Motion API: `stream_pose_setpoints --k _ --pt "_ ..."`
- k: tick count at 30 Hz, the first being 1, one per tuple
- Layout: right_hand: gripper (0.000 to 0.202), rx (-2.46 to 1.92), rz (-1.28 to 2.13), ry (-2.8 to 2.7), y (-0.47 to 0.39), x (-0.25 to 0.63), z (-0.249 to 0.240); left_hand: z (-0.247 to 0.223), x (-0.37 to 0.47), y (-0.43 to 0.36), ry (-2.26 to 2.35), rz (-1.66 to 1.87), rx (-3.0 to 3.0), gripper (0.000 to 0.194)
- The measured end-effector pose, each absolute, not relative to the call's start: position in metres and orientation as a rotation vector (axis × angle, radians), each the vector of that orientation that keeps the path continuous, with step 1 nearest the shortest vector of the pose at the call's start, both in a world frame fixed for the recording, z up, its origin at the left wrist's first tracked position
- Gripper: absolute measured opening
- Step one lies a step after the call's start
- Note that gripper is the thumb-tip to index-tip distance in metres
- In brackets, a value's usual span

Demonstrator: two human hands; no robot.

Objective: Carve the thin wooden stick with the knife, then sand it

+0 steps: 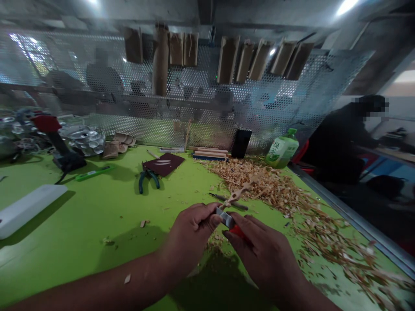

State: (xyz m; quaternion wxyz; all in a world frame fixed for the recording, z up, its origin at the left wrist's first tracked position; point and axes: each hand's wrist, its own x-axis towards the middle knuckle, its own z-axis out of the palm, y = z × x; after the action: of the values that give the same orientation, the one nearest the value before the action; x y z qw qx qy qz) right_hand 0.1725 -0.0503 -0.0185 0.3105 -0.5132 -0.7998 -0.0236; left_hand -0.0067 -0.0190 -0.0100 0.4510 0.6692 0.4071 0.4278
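My left hand (pixel 191 233) is closed around the lower end of a slim carved wooden piece (pixel 238 194), which slants up to the right. In my right hand (pixel 266 246) is a carving knife (pixel 227 218) with a red handle and a short, wide blade. The blade lies against the wood close to my left thumb. Behind the carved piece, a thin dark tool (pixel 231 202) rests on the green table (pixel 129 211). My left fingers hide the wood's lower end.
Wood shavings (pixel 275 185) spread along the right side. Pliers (pixel 149 179) and brown sandpaper (pixel 168 164) lie ahead. A white block (pixel 32 207), green cutter (pixel 94 172) and red-topped stand (pixel 55 138) are left. A green bottle (pixel 282 149) and dark phone (pixel 241 143) stand at the back; a person (pixel 340 134) sits right.
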Motion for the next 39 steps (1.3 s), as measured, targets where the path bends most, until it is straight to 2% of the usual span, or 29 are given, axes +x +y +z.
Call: stream_pose_setpoints --k 6,15,39 --pt "0.031 -1.364 -0.155 -2.105 -0.0511 0.1724 -0.0188 -0.0090 -0.0040 -0.0194 1.027 1.066 1.548 0.025" --pt "0.024 -1.383 0.087 -2.097 -0.0480 0.1718 -0.0179 -0.0032 -0.0052 -0.0193 0.921 0.962 1.457 0.024" --pt "0.023 -1.397 0.078 -2.112 -0.0496 0.1713 -0.0153 -0.0049 -0.0048 -0.0192 0.896 1.019 1.493 0.025"
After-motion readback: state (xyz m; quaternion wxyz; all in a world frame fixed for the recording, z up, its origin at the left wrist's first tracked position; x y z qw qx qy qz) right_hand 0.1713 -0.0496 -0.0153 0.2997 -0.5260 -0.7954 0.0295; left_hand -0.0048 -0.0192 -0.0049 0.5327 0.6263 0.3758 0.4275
